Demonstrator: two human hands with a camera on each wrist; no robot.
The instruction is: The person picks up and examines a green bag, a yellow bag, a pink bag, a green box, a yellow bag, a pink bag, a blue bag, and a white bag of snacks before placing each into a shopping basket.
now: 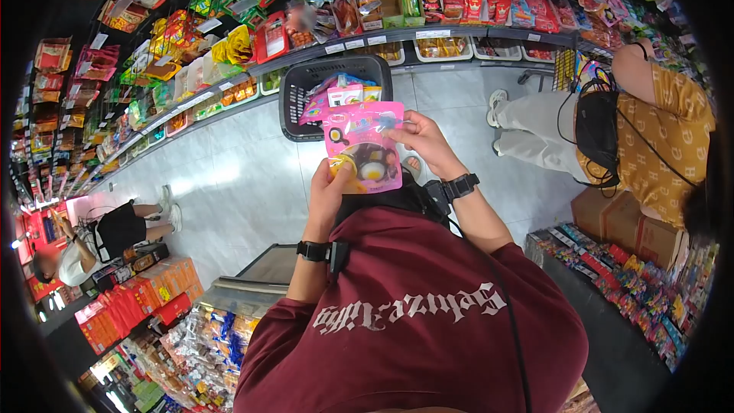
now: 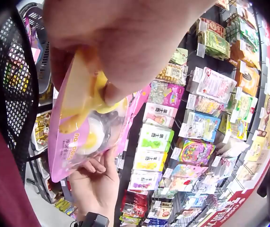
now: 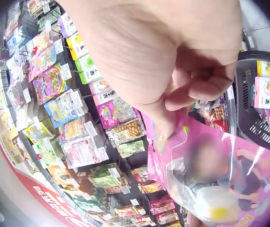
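Both hands hold up a pink snack bag [image 1: 363,118] in front of the chest. Its clear window shows egg-shaped pieces, white with yellow centres. My left hand [image 1: 329,190] pinches the lower left edge, thumb over the front. At the upper right edge, my right hand [image 1: 425,142] pinches the bag between thumb and fingers. Close up in the left wrist view, the left hand [image 2: 125,42] covers part of the bag [image 2: 68,156]. The right wrist view shows the right hand [image 3: 154,56] at the bag's edge and a printed figure on its front.
Beyond the bag, a dark shopping basket [image 1: 292,99] with several colourful packets stands on the tiled floor [image 1: 229,153]. Snack shelves [image 1: 321,47] curve along the far side. One person in patterned yellow [image 1: 657,122] stands at right, another [image 1: 122,229] at left. Boxed goods [image 1: 138,298] lie at lower left.
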